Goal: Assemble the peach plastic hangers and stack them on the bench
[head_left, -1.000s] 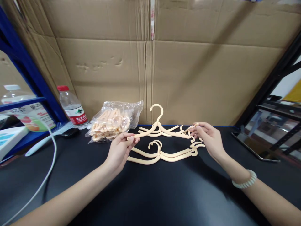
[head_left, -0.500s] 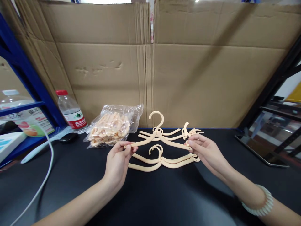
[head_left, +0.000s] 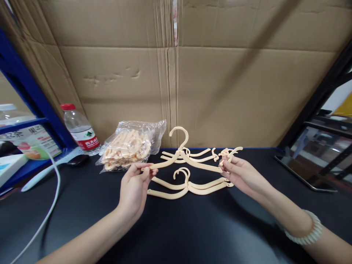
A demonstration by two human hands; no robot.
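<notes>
1. Held hanger (head_left: 180,151): positioned between the two hands, above the table (head_left: 176,231). Long axis runs left to right; hook upward, its opening toward the left. Both arms slope down from the centre.
2. Left hand (head_left: 134,190): fingers closed in a pinch, thumb against index, on the outer left end of the held hanger. The tip protrudes slightly past the grip.
3. Right hand (head_left: 242,175): thumb and index pressed together on a small hooked piece (head_left: 233,151), whose curved part rises above the fingers. No wide spread observed.
4. Governing relation: the hanger's right end lies immediately left of the right fingers, alongside the hooked piece. The right hand is the nearer to this end. Whether piece and end touch or are joined cannot be determined.
5. Surroundings: a front pair of hangers (head_left: 206,190) lies on the table, nearer the wearer, hooks pointing away. Rear hangers (head_left: 201,160) lie behind the held one. Loose small pieces (head_left: 225,151) sit beyond the right fingertips. A clear bag (head_left: 126,146) of similar parts stands beyond the left hand.
</notes>
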